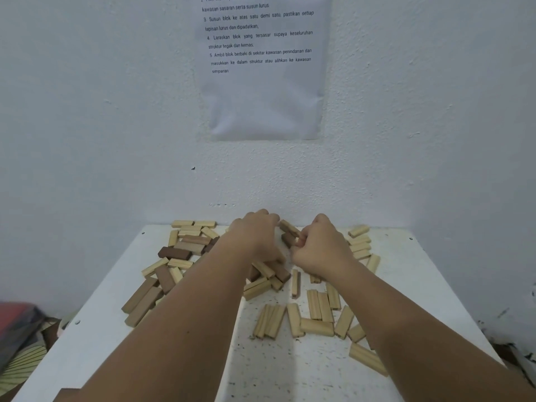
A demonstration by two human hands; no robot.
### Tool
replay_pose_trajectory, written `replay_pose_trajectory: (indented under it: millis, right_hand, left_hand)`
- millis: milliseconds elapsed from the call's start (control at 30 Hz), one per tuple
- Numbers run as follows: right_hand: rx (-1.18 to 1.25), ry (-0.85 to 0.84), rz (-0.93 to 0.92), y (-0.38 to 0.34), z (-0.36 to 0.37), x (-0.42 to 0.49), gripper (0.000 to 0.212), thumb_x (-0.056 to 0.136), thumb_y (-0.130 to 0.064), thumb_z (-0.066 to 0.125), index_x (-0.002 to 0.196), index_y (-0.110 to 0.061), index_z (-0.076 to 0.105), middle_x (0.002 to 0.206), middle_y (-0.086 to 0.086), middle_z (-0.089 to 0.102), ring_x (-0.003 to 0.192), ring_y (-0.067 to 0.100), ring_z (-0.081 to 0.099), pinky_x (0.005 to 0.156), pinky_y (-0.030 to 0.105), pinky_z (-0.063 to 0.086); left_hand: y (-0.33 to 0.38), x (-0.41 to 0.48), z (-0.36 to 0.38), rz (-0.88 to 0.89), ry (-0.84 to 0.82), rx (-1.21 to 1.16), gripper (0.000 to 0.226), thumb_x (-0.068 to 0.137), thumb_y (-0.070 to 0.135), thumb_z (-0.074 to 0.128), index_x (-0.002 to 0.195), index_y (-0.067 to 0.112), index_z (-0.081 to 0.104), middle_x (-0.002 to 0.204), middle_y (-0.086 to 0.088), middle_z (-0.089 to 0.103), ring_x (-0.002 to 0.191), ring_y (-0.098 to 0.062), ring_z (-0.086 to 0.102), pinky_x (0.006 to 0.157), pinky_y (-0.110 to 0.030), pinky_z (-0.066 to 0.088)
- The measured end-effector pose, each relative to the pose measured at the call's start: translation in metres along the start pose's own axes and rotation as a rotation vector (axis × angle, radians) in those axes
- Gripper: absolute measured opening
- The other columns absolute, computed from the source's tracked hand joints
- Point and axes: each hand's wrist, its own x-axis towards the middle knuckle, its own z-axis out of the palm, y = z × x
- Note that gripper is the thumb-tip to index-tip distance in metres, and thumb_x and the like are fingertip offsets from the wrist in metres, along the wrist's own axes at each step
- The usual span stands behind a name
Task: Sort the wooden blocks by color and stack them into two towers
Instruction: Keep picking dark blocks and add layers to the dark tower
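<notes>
Progress: I see no tower yet | blocks (316,314) mixed, loose across bench (290,372) | left hand (255,236) in the pile, grip unclear | right hand (316,245) pinching dark block (288,238) | sorting and stacking all remain.

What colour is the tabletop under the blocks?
White, flecked with dark specks; the table shows best in the head view.

Our bench (87,329) stands against the wall (87,111), with a printed sheet (266,105) on the wall above its far edge. On the bench lie scattered blocks (294,319): a heap (185,250) far left, a row (359,242) far right, a cluster (319,309) near right. Our left hand (255,239) and right hand (319,248) sit side by side at the far middle.
</notes>
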Motion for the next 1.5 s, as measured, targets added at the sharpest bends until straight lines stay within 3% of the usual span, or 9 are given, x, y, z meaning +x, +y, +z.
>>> replay_pose_trajectory:
  millis: [133, 333, 567, 800, 1033, 1167, 1267, 1400, 1500]
  right_hand:
    - [-0.255, 0.019, 0.0, -0.005, 0.004, -0.003, 0.026, 0.079, -0.038, 0.071, 0.081, -0.015, 0.059, 0.112, 0.0, 0.033, 0.066, 0.02, 0.054, 0.055, 0.029, 0.046]
    - [-0.285, 0.046, 0.048, -0.001, 0.008, -0.001, 0.029, 0.084, -0.035, 0.069, 0.074, -0.016, 0.048, 0.117, 0.002, 0.034, 0.064, 0.019, 0.052, 0.05, 0.027, 0.036]
    - [-0.209, 0.116, 0.059, 0.001, -0.013, -0.036, 0.029, 0.089, -0.039, 0.062, 0.08, -0.011, 0.065, 0.113, 0.002, 0.035, 0.064, 0.019, 0.054, 0.051, 0.028, 0.044]
    - [0.029, 0.063, 0.162, -0.006, -0.039, -0.161, 0.03, 0.086, -0.052, 0.067, 0.075, -0.024, 0.065, 0.113, -0.007, 0.037, 0.076, 0.016, 0.058, 0.069, 0.035, 0.054]
    - [0.009, -0.053, 0.16, -0.011, -0.024, -0.299, 0.025, 0.09, -0.045, 0.066, 0.09, -0.02, 0.071, 0.109, -0.008, 0.036, 0.074, 0.015, 0.058, 0.069, 0.036, 0.053]
    - [0.124, -0.102, 0.068, -0.005, -0.017, -0.325, 0.039, 0.091, -0.041, 0.069, 0.125, -0.022, 0.068, 0.114, -0.009, 0.04, 0.087, 0.009, 0.056, 0.077, 0.024, 0.045]
    - [0.226, -0.176, 0.023, 0.002, -0.027, -0.331, 0.062, 0.087, -0.026, 0.076, 0.145, -0.024, 0.054, 0.12, -0.01, 0.046, 0.094, 0.002, 0.051, 0.079, 0.007, 0.037]
    - [0.217, -0.283, -0.022, 0.016, -0.038, -0.335, 0.079, 0.083, -0.014, 0.075, 0.152, -0.036, 0.043, 0.136, -0.015, 0.046, 0.099, 0.001, 0.05, 0.075, 0.006, 0.039]
    - [0.242, -0.263, 0.013, 0.022, -0.043, -0.332, 0.074, 0.084, -0.012, 0.075, 0.148, -0.037, 0.048, 0.126, -0.02, 0.053, 0.101, 0.001, 0.053, 0.076, 0.01, 0.042]
  left_hand:
    - [-0.002, 0.0, -0.001, -0.006, -0.009, -0.021, 0.08, 0.085, 0.033, 0.074, 0.155, 0.022, 0.036, 0.14, -0.002, 0.046, 0.131, -0.027, 0.045, 0.108, -0.047, 0.044]
    - [0.0, 0.001, -0.001, -0.013, -0.008, -0.055, 0.08, 0.081, 0.034, 0.075, 0.152, 0.023, 0.039, 0.14, -0.001, 0.046, 0.133, -0.027, 0.044, 0.106, -0.046, 0.045]
    - [0.009, -0.02, -0.015, -0.147, 0.075, 0.046, 0.062, 0.09, 0.035, 0.068, 0.144, 0.018, 0.043, 0.138, -0.005, 0.047, 0.13, -0.029, 0.044, 0.1, -0.044, 0.046]
    - [0.066, -0.123, -0.024, -0.099, 0.089, -0.601, 0.083, 0.075, 0.014, 0.076, 0.15, 0.015, 0.042, 0.128, -0.004, 0.052, 0.111, -0.022, 0.056, 0.084, -0.033, 0.052]
    - [0.093, -0.291, 0.058, -0.047, 0.002, -0.706, 0.081, 0.083, 0.016, 0.068, 0.158, 0.016, 0.035, 0.157, -0.001, 0.039, 0.144, -0.018, 0.039, 0.11, -0.022, 0.032]
    - [0.087, -0.328, 0.084, 0.012, 0.062, -0.701, 0.047, 0.074, 0.018, 0.054, 0.118, 0.033, 0.062, 0.125, 0.008, 0.05, 0.116, -0.011, 0.051, 0.098, -0.027, 0.049]
    - [0.083, -0.336, 0.088, 0.022, 0.062, -0.712, 0.045, 0.071, 0.013, 0.051, 0.1, 0.045, 0.059, 0.11, 0.013, 0.045, 0.102, -0.007, 0.05, 0.086, -0.031, 0.052]
    - [0.079, -0.334, 0.094, 0.043, 0.069, -0.612, 0.057, 0.081, 0.013, 0.059, 0.134, 0.033, 0.051, 0.136, 0.004, 0.047, 0.127, -0.018, 0.045, 0.104, -0.03, 0.04]
    - [0.075, -0.325, 0.097, 0.035, 0.07, -0.548, 0.072, 0.09, 0.022, 0.061, 0.156, 0.023, 0.034, 0.158, 0.002, 0.037, 0.147, -0.02, 0.031, 0.12, -0.04, 0.029]
